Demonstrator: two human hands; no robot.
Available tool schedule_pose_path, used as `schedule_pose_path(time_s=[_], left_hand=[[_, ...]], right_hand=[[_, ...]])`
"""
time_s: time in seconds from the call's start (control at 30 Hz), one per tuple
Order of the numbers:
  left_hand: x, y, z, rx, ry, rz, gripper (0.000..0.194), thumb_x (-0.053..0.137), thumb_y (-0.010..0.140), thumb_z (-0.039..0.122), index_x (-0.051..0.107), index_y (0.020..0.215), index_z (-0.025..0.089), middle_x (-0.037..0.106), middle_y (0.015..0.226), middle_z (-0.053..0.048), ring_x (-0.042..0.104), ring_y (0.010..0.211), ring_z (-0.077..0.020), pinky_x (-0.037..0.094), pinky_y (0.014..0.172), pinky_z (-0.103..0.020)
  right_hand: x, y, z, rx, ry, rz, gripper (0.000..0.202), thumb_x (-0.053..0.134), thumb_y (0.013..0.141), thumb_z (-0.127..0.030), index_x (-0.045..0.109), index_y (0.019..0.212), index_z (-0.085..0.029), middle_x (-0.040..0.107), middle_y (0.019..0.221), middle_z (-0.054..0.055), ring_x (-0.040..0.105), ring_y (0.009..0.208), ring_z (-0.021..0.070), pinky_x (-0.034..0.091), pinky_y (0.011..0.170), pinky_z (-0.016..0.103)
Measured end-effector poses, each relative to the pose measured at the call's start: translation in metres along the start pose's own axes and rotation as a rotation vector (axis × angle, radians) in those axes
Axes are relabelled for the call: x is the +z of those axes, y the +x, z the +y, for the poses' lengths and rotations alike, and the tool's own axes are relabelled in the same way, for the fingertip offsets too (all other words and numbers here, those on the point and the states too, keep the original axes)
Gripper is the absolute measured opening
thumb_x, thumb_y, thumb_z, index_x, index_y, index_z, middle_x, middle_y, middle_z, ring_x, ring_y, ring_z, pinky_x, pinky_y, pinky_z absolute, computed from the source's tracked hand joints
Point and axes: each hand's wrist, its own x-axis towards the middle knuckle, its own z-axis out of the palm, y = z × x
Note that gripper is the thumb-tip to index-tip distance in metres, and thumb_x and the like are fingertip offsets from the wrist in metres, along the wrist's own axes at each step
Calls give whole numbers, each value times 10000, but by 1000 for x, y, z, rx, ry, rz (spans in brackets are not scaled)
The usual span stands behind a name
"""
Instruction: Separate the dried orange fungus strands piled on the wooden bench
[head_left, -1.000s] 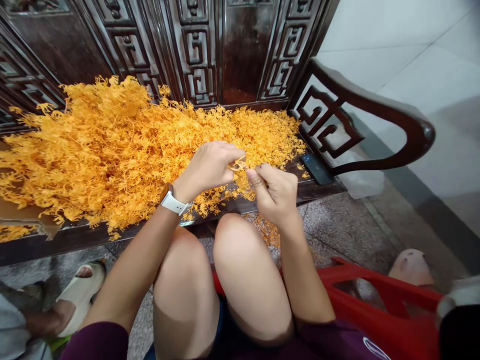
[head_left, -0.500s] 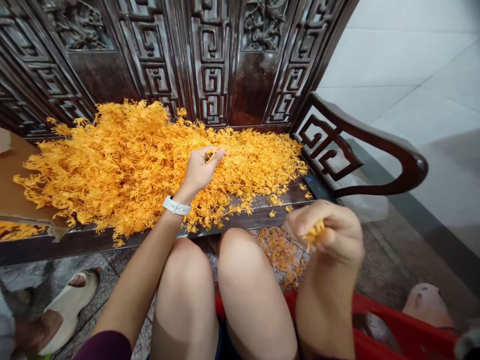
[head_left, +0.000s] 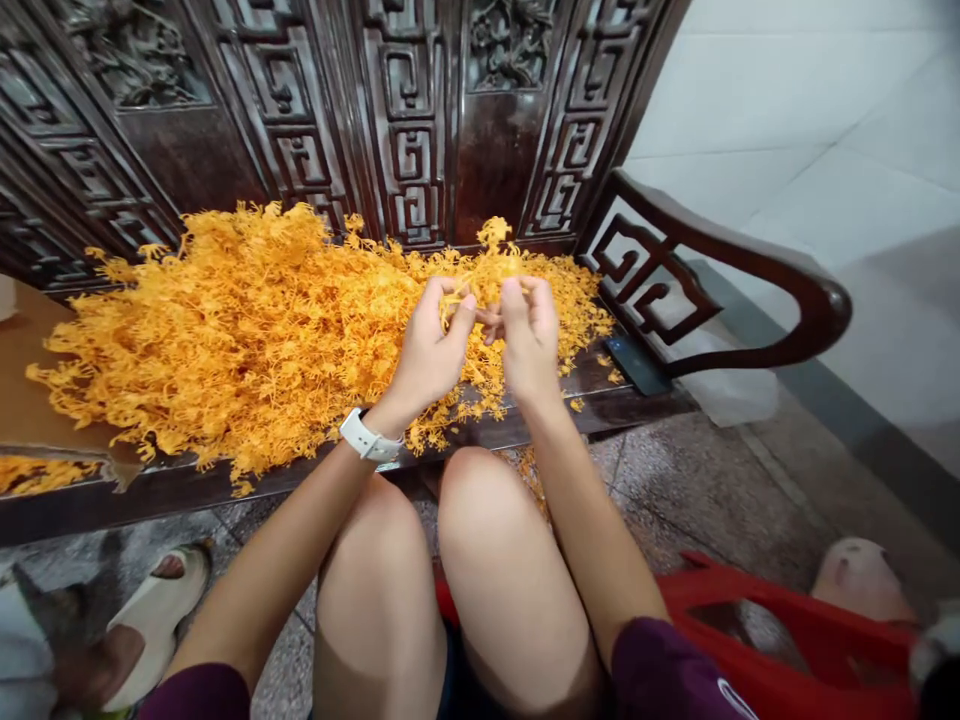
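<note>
A large heap of orange-yellow curly pieces (head_left: 262, 330) covers most of the dark wooden bench seat. Above its right part, my left hand (head_left: 435, 345), with a white watch on the wrist, pinches a thin yellow strand between thumb and fingers. Close beside it, my right hand (head_left: 529, 335) has its thumb and fingers pressed together on a yellow piece (head_left: 495, 240) whose curly head sticks up above the fingertips. Part of what the right fingers grip is hidden behind the thumb.
The bench has a carved back (head_left: 412, 120) and a curved armrest (head_left: 787, 290); a dark phone-like object (head_left: 637, 365) lies beside it. A cardboard box (head_left: 45, 380) stands left. Below are a red plastic stool (head_left: 772, 610), my knees and another person's sandalled foot (head_left: 154, 620).
My right hand has moved up and left from beside the knees to meet my left hand over the heap. My left hand has shifted slightly right, still pinching.
</note>
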Motion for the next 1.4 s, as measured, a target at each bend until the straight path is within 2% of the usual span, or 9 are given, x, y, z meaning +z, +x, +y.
schedule_pose_path(time_s=[0.2,0.37,0.53,0.7,0.87,1.0,1.1,1.23,1.4], left_hand=[[1,-9,-4,-34,-24,-163,379,604,989,345,498,1341,254,621,1112,-97,649,935,-156,521,567,-195],[0,-6,-9,-214,-230,-249,576,569,1012,356,370,1553,365,589,1080,-72,508,615,-49,526,508,-205],[0,-6,-8,-287,-195,-337,599,619,933,633,537,1390,253,627,840,-41,457,444,-64,416,374,-224],[-1,-5,-11,-158,-15,-224,534,643,899,675,721,971,151,444,606,0,348,518,-63,280,454,-217],[-3,-6,-15,54,128,-104,530,694,909,553,526,650,122,349,624,2,270,584,-62,214,523,-246],[-1,-7,-15,153,166,-155,528,657,950,510,436,655,132,354,623,9,304,581,-63,232,543,-257],[2,-5,-16,148,232,-88,482,591,996,470,426,687,140,383,631,12,329,578,-64,240,552,-264],[6,-5,-18,143,287,6,489,572,1003,451,349,679,159,339,602,25,303,542,-64,212,530,-274],[17,-12,-8,249,368,19,455,522,1027,426,383,685,161,352,596,19,302,533,-67,207,533,-269]], right_hand=[[-7,2,2,-288,-325,266,378,583,1021,-526,584,1070,-151,562,1024,67,548,908,89,466,830,229],[-9,-4,9,-142,-31,159,386,613,996,-523,494,1115,-175,593,1029,62,602,940,102,500,861,244],[-8,-2,16,-75,-1,202,393,604,992,-539,560,1170,-191,599,1024,59,586,897,98,482,791,231],[-18,-6,14,-209,-183,279,295,688,962,-451,702,999,-159,603,986,50,563,895,85,458,813,229],[-21,-10,9,-235,-289,132,372,674,975,-491,695,936,-122,589,951,48,538,878,73,422,755,217],[-20,-6,13,-253,-342,128,522,669,961,-574,535,803,-95,460,758,19,396,719,57,332,691,234],[-19,-6,14,-376,-494,122,530,541,1063,-504,396,755,-98,396,709,20,345,710,68,286,722,258],[-22,-11,10,-548,-717,21,452,458,1111,-345,368,744,-98,397,705,30,306,707,84,237,731,283],[-30,-16,1,-619,-743,-47,420,504,1082,-274,364,729,-94,373,678,25,299,666,69,226,694,282]])
